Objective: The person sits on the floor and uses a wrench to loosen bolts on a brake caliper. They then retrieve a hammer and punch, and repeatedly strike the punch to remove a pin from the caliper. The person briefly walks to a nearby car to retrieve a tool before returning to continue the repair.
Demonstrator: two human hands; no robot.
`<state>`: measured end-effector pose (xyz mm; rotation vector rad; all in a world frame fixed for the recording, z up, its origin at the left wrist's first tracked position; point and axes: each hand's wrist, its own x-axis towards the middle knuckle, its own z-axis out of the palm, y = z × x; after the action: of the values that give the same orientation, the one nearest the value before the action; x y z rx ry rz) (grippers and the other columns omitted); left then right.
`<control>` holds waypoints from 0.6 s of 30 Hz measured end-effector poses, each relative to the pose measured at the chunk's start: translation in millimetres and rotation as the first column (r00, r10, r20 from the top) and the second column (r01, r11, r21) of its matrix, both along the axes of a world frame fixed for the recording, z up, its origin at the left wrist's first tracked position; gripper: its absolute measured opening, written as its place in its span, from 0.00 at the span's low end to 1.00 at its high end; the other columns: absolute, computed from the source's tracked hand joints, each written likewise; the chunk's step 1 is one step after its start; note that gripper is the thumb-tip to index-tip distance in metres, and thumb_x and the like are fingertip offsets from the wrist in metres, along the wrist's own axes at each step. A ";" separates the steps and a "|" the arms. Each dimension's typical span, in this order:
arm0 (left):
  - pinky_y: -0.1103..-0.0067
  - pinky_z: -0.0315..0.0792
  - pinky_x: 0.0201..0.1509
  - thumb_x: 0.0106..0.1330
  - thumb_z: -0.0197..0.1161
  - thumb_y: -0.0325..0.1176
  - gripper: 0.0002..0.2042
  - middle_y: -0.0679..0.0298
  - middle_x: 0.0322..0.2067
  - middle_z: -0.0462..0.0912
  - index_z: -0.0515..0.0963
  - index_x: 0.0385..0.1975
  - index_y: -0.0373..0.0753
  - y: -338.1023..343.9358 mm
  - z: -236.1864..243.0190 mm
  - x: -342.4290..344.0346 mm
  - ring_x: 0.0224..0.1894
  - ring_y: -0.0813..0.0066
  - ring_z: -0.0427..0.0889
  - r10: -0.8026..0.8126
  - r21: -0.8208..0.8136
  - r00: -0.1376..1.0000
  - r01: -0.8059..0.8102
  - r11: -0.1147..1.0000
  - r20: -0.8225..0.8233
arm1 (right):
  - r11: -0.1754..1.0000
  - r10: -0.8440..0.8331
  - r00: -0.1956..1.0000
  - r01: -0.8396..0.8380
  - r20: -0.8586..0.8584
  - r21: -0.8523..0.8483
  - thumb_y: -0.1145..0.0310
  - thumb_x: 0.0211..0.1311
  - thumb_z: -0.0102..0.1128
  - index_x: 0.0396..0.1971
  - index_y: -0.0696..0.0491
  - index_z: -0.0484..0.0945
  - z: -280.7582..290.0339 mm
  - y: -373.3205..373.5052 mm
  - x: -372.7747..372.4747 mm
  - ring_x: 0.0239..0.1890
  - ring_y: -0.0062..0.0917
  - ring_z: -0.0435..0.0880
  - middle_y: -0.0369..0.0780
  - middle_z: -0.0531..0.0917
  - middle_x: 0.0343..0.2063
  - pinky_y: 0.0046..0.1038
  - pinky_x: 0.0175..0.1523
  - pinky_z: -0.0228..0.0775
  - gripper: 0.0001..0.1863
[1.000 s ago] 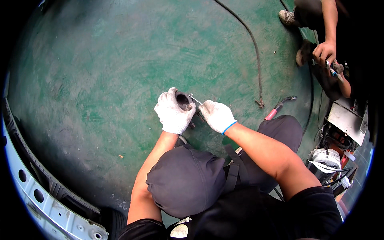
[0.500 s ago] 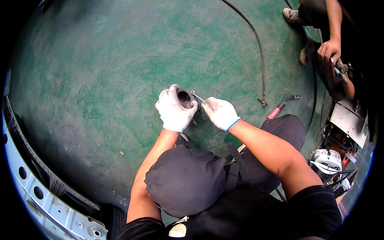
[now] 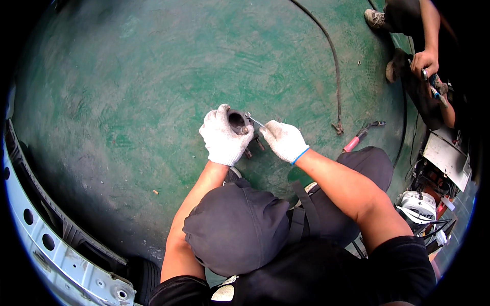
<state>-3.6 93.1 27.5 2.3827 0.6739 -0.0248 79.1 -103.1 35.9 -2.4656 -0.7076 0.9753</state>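
My left hand point(image 3: 222, 138), in a white knit glove, is wrapped round a dark metal part point(image 3: 240, 129) with a wide round opening facing up. Bolt-like pieces stick out below the part, on the side towards my right hand. Gloved in white with a blue cuff edge, my right hand point(image 3: 285, 143) grips a slim silver wrench point(image 3: 255, 121). The wrench's head sits at the right rim of the part; whether it is seated on a fastener is too small to tell. Palm and fingertips of both hands are partly hidden.
On the green floor point(image 3: 127, 102) lie a pink-handled tool point(image 3: 352, 144) and a black cable point(image 3: 334, 66). A co-worker's hand point(image 3: 424, 62) holds tools at upper right. Equipment with a white unit point(image 3: 416, 204) stands at right. A pale metal car-body frame point(image 3: 38, 224) curves along the lower left.
My right hand and the wrench have shifted very slightly right and down. The grip of both hands stays the same. The co-worker's hand has moved a little downward.
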 end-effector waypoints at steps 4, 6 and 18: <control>0.58 0.76 0.60 0.50 0.78 0.47 0.37 0.51 0.49 0.84 0.77 0.59 0.34 -0.4 0.3 1.4 0.56 0.48 0.82 0.003 0.024 1.000 -0.003 1.000 0.022 | 1.000 0.009 1.000 -0.009 0.008 -0.003 0.51 0.80 0.51 0.35 0.53 0.79 1.3 -0.9 1.8 0.39 0.53 0.87 0.52 0.86 0.30 0.52 0.44 0.78 0.21; 0.58 0.77 0.59 0.51 0.78 0.47 0.37 0.51 0.49 0.84 0.77 0.59 0.34 1.1 -0.1 2.2 0.55 0.48 0.82 0.012 0.035 1.000 -0.012 0.999 0.026 | 0.999 0.001 1.000 -0.001 -0.009 -0.043 0.50 0.80 0.50 0.36 0.53 0.79 1.0 2.4 1.8 0.40 0.53 0.87 0.52 0.86 0.32 0.52 0.45 0.78 0.21; 0.57 0.73 0.70 0.47 0.83 0.49 0.49 0.44 0.61 0.78 0.68 0.69 0.29 4.8 -8.4 -9.4 0.67 0.44 0.76 0.044 -0.118 0.999 -0.040 0.992 0.031 | 0.921 -0.380 0.772 0.367 -0.510 -0.131 0.57 0.76 0.51 0.36 0.60 0.82 38.7 33.3 7.3 0.34 0.38 0.85 0.45 0.85 0.29 0.38 0.43 0.75 0.20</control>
<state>-13.0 97.9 19.1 2.2514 0.6874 -0.0065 86.4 -69.9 74.6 -2.0730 -0.0126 1.4043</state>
